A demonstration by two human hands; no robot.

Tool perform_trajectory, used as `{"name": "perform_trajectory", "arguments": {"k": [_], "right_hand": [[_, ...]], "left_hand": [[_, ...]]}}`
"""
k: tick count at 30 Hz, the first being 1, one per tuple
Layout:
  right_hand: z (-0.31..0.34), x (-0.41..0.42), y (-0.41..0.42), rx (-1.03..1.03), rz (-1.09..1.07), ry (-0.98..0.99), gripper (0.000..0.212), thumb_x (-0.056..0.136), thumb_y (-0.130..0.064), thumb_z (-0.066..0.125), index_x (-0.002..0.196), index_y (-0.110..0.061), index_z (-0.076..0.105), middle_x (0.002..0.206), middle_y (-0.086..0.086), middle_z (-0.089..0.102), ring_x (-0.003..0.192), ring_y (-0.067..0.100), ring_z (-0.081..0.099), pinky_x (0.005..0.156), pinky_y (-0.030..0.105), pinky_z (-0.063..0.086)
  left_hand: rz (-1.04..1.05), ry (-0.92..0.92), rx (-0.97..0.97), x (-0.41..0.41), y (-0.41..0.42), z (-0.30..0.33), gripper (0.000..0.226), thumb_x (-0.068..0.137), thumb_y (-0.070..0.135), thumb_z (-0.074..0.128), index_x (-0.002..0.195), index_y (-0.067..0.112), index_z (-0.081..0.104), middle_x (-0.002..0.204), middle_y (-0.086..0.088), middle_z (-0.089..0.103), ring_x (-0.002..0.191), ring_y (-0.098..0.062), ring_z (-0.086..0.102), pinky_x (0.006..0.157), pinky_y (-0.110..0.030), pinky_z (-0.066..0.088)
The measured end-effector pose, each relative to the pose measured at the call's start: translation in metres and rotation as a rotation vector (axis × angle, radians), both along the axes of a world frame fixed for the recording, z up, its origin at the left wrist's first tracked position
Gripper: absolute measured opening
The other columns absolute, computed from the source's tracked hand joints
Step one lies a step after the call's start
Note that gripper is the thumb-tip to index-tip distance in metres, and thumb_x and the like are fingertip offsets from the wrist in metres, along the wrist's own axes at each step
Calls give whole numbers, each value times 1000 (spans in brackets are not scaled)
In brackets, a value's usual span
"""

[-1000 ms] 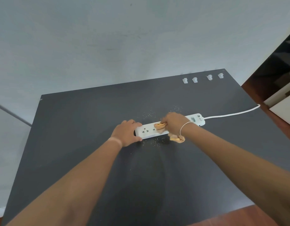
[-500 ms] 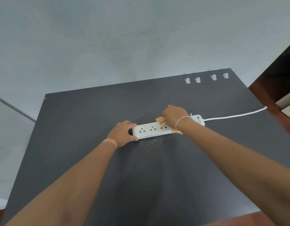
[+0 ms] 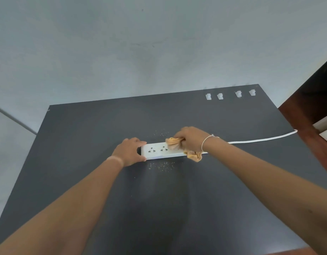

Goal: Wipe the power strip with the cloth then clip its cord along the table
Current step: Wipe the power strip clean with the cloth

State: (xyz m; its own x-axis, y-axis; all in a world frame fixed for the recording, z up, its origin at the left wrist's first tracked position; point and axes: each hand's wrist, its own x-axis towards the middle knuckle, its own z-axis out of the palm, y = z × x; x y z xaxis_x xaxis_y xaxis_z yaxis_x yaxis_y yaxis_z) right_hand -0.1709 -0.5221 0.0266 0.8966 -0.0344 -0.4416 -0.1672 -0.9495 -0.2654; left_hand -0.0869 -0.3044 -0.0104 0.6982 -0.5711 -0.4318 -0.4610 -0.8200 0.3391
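Wiping Stroke Drawn Back Toward the Strip's Left Sockets

Compared with the frame half a second earlier, the right hand (image 3: 192, 138) and the cloth (image 3: 174, 143) are found further left along the power strip (image 3: 159, 150), so that two sockets are left uncovered where three were shown before. The switch end of the strip, visible earlier, is now hidden behind the right wrist.

In the head view, the white power strip is seen lying flat near the middle of the dark tabletop (image 3: 85, 137), its long side running left to right. Its left end is gripped by the left hand (image 3: 130, 150), the fingers curled over the far edge and the thumb pressed against the near edge. The bunched orange cloth is pinched in the closed right hand and pressed onto the strip's top face; a loose fold is draped over the near edge. Pale crumbs (image 3: 161, 165) are scattered beside the strip. The white cord (image 3: 260, 139) is trailed off to the right edge. Four white clips (image 3: 230, 94) are set at the far right corner.
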Motion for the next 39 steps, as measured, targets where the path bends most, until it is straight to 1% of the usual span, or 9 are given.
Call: {"name": "perform_trajectory", "arguments": {"k": [3,7,10,14,18,24,33,36,39], "right_hand": [[-3,-10,-18,-36,-77,15,25,82,2,40,71,-12,57,79,5,56,83,29,55,62,28,41],[-1,-19,-48,-12,-169,-99,34,84,0,38,103,-12,64,97,12,58,94,31,59,83,38,47],[-6,-27,-48,59,-94,19,31,78,4,39,69,-18,59,78,5,54,79,28,52,67,33,43],[-2,-33,-79,-44,-201,-109,27,85,-1,40,96,-11,62,88,7,49,91,30,57,79,35,45],[-4,-48,-84,47,-59,-7,26,79,-2,40,70,-18,57,79,7,59,81,30,55,71,37,44],[0,-59,-115,62,-135,-137,22,86,-9,44,96,-10,63,86,10,54,87,27,54,76,34,42],[4,-69,-140,94,-279,-144,33,85,-11,48,54,-20,41,59,-1,43,67,23,46,58,27,34],[-2,-70,-136,37,-275,-24,31,82,-4,43,55,-18,41,61,0,42,65,20,42,54,25,32],[-2,-71,-149,-5,-343,-158,27,88,-16,50,61,-16,49,63,0,41,68,24,48,57,27,35]], "left_hand": [[-62,-36,47,-2,-14,7,77,78,39,68,144,25,33,146,5,37,134,-22,31,109,-36,35],[-140,-62,71,-11,-41,9,76,79,39,66,145,24,31,148,4,35,134,-22,32,109,-35,33],[-161,-53,71,-18,-57,6,71,81,36,65,143,22,34,147,3,37,133,-22,33,109,-37,35],[-135,-55,65,-18,-62,5,62,83,30,65,139,22,40,143,2,42,130,-23,38,108,-39,36],[-120,-44,82,-17,-64,6,62,83,30,64,140,22,40,143,4,41,131,-21,37,108,-39,36],[-115,-88,139,-21,-73,10,66,81,32,64,140,24,37,143,3,40,131,-22,36,105,-39,39],[-130,-96,116,-33,-98,4,62,84,27,63,140,24,38,142,2,42,130,-23,39,105,-40,40],[-122,-88,122,-32,-99,5,63,83,26,64,140,23,39,141,2,43,129,-23,40,105,-41,40],[-114,-94,118,-33,-100,4,63,82,24,65,139,22,40,139,1,45,128,-23,42,105,-41,40]]}}
